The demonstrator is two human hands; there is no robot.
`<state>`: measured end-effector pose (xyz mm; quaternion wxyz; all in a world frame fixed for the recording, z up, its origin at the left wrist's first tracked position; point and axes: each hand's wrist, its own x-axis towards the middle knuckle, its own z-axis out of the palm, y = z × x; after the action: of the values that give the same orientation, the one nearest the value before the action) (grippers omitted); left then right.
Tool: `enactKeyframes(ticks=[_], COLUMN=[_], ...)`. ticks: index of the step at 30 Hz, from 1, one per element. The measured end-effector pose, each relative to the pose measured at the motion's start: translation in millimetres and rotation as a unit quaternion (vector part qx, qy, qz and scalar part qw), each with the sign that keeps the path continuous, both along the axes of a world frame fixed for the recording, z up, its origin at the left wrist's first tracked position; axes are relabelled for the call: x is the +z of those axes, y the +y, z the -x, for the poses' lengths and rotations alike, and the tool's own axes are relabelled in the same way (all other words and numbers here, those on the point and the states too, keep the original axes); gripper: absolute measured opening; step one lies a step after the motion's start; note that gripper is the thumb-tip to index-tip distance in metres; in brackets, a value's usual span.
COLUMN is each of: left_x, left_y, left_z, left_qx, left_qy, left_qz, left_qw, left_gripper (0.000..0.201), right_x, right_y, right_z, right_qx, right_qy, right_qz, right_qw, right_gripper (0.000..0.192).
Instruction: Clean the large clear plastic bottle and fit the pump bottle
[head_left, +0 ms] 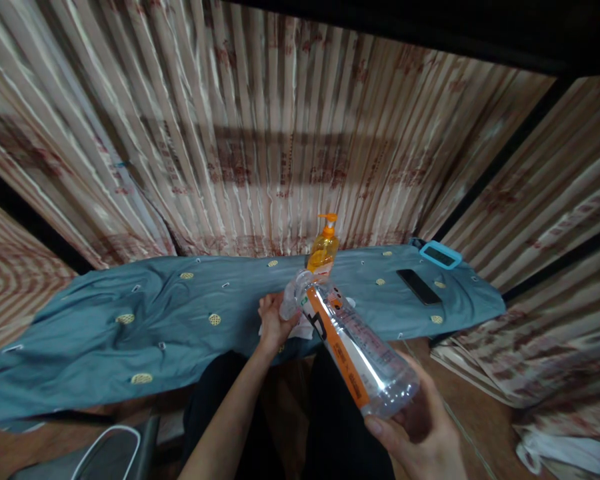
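Note:
A clear plastic bottle [363,347] with an orange and white label slants across the middle, its neck end toward the upper left. My right hand [420,427] is closed around its base. My left hand [275,323] is at the neck end, fingers curled and thumb against the clear plastic there. What those fingers grip is hidden. White paper or cloth [303,329] shows under and beside my left hand. Just beyond the neck stands an upright pump bottle [323,253] of yellow-orange liquid with an orange pump head.
A blue-green patterned cloth [175,300] covers the low table. At the right lie a black phone [419,287] and a light-blue framed device [441,255]. Striped curtains [260,153] hang behind, and dark frame bars [510,153] flank the table. A white cable loop [107,433] is at lower left.

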<state>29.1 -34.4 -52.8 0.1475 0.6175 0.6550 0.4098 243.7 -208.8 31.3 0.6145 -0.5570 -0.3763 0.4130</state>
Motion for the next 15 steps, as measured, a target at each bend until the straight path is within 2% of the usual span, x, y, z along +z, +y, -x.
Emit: enactKeyframes(ticks=[15], left_x=[-0.5], left_y=[0.9], left_z=[-0.1], left_qx=[0.002], left_qy=[0.006], left_qz=[0.004], left_qw=[1.0], left_gripper=[0.051], right_x=[3.1], right_y=[-0.5], right_z=[0.1], right_qx=[0.006], right_qy=[0.01], right_qz=[0.001], right_qw=[1.0], right_gripper=[0.084])
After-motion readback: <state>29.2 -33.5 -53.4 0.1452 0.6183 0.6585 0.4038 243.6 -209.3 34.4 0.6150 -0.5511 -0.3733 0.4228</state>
